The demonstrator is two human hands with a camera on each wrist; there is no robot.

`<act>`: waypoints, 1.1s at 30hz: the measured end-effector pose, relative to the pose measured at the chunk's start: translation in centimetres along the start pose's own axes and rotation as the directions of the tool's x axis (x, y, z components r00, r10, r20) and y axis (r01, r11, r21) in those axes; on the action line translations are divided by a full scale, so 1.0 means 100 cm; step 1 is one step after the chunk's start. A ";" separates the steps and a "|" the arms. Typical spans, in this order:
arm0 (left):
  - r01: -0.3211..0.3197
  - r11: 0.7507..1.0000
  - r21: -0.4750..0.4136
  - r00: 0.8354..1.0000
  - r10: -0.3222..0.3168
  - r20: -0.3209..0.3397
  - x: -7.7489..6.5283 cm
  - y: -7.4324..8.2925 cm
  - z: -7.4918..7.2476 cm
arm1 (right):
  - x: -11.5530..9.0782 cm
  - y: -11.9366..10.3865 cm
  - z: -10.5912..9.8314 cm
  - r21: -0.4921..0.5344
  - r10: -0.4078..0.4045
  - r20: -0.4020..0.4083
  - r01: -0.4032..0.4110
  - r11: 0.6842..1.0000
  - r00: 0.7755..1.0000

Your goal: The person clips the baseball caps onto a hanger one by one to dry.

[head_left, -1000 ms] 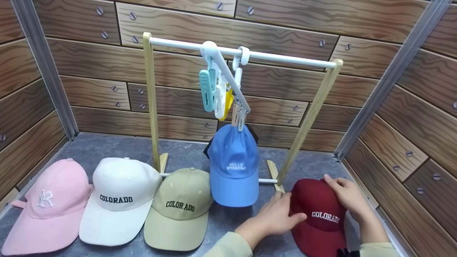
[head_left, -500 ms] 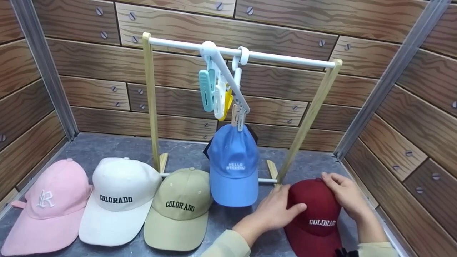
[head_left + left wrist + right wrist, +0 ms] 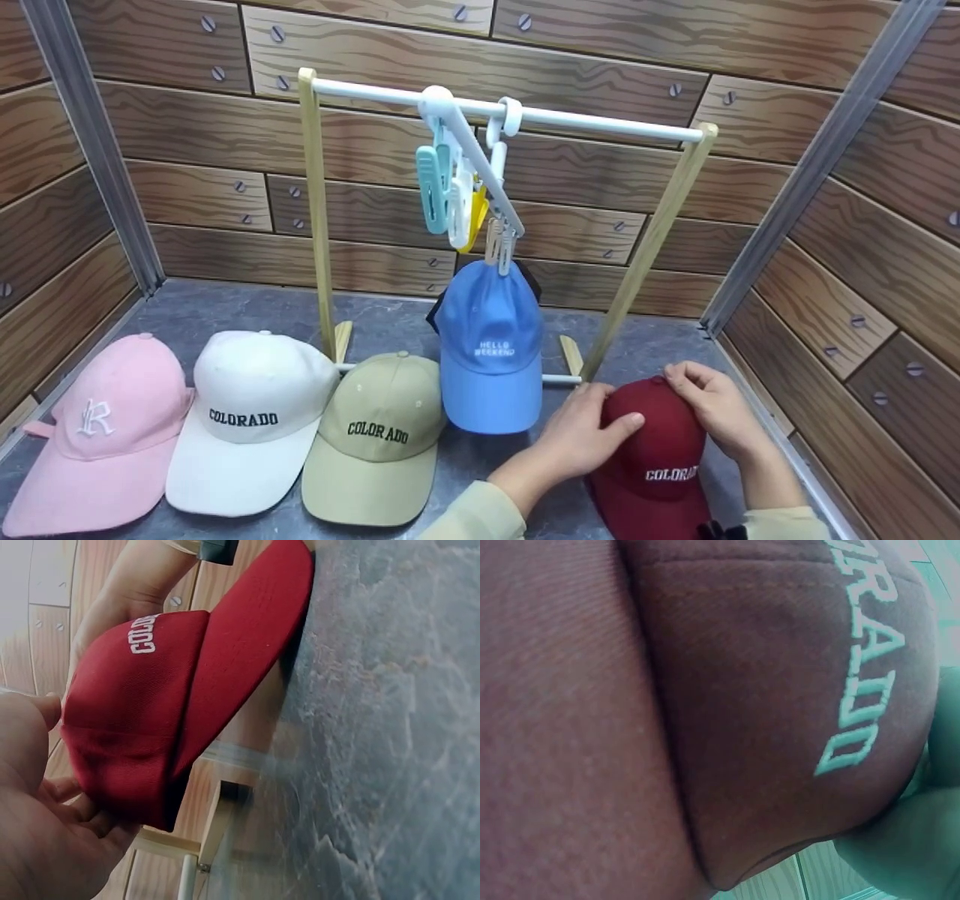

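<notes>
A dark red baseball cap (image 3: 654,435) with white COLORADO lettering is at the front right, visor towards me. My left hand (image 3: 576,433) grips its left side, thumb on the front of the crown and the other fingers behind. At the top of the crown, my right hand (image 3: 712,405) pinches the fabric. Seen from the left wrist, the cap (image 3: 135,705) is tilted, its visor edge close over the grey tabletop, and the fingers of my left hand (image 3: 45,825) curl at the crown's back. The cap's crown and visor (image 3: 765,705) fill most of the right wrist view.
Pink (image 3: 127,412), white (image 3: 259,382) and khaki (image 3: 375,420) caps lie in a row at left. Behind, a wooden rack (image 3: 316,210) with a white bar carries a clip hanger (image 3: 480,157). A blue cap (image 3: 491,330) hangs from its clips, a black thing behind it.
The dark red cap has shifted slightly left, both hands moving with it. My right hand has come further over the top of the crown. The other caps and the rack stay put.
</notes>
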State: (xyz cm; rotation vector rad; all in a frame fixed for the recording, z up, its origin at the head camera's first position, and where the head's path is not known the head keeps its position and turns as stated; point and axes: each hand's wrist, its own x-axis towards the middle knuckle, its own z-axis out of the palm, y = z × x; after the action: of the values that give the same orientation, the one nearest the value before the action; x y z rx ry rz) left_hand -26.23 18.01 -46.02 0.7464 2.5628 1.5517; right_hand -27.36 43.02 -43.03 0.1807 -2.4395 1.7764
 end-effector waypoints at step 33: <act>-0.021 0.984 -0.179 0.999 0.012 -0.048 -0.008 0.030 -0.038 | -0.006 -0.010 0.022 0.219 -0.107 0.152 0.072 0.973 0.983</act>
State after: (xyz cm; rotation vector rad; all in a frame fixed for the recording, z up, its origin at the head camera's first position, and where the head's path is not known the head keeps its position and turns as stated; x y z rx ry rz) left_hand -25.51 15.73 -41.76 0.7211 2.4109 1.7960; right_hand -26.69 40.64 -42.86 0.4668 -2.2955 2.0544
